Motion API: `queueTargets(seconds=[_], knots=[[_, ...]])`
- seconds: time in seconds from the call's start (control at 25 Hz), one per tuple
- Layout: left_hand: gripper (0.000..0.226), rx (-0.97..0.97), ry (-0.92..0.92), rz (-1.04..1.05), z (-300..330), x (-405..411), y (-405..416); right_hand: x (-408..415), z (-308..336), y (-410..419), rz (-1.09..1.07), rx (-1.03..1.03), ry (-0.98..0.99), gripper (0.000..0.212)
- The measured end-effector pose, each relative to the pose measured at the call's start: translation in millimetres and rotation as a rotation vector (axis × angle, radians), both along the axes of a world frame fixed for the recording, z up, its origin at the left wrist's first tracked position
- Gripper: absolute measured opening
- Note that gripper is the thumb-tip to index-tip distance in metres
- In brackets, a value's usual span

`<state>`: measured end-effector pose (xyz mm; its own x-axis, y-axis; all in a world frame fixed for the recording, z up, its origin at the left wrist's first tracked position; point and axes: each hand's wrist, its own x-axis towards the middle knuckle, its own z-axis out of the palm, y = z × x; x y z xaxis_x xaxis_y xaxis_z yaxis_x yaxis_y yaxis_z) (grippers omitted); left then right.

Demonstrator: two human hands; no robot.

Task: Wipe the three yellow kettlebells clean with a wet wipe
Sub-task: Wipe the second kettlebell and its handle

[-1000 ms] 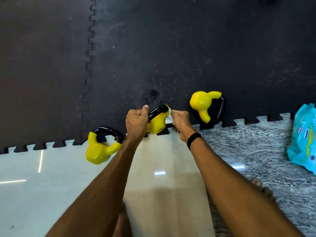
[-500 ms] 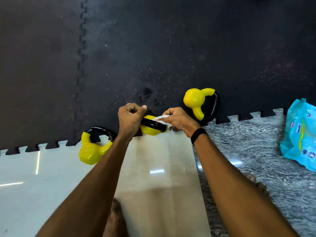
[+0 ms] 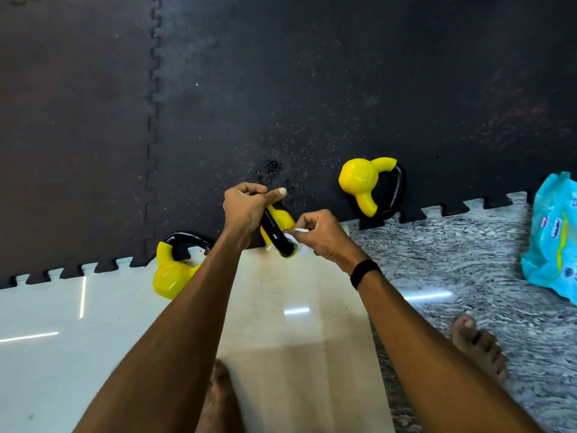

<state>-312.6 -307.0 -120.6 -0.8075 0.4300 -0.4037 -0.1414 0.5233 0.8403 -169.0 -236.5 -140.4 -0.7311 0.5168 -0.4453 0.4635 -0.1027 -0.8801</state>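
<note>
Left grip (image 3: 246, 210) clamps the middle kettlebell (image 3: 279, 225) by its handle, tilting it so the right grip (image 3: 323, 237), just beside, pinches the wet wipe (image 3: 295, 233) against it.

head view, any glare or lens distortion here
Head view: bright streaks of light reflect off the glossy pale floor tile, with a small glare patch between the forearms; wide-angle bending curves the black mat edge; the kettlebell in hand looks sharp.

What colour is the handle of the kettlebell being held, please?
Glossy black handle, on a yellow kettlebell; head view.
</note>
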Motion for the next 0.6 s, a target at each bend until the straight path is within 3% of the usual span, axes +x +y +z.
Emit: queueTargets(seconds=[0.12, 0.28, 0.48, 0.6], knots=[[0.053, -0.132, 0.022, -0.010, 7.2, -0.9, 3.5, -2.1, 5.2, -15.2, -0.111, -0.126, 0.001, 0.031], [0.057, -0.113, 0.023, 0.039, 9.3, 4.5, 2.5, -13.5, 6.3, -29.4, -0.134, 0.138, -0.055, 0.027], [0.054, -0.022, -0.065, 0.116, 0.2, -1.7, 0.4, -2.6, 11.8, -39.2, -0.100, -0.319, 0.077, 0.020], [0.057, -0.033, -0.076, 0.103, 1.6, -9.2, 2.9, -3.3, 8.5, -42.7, -0.029, -0.072, 0.155, 0.017]])
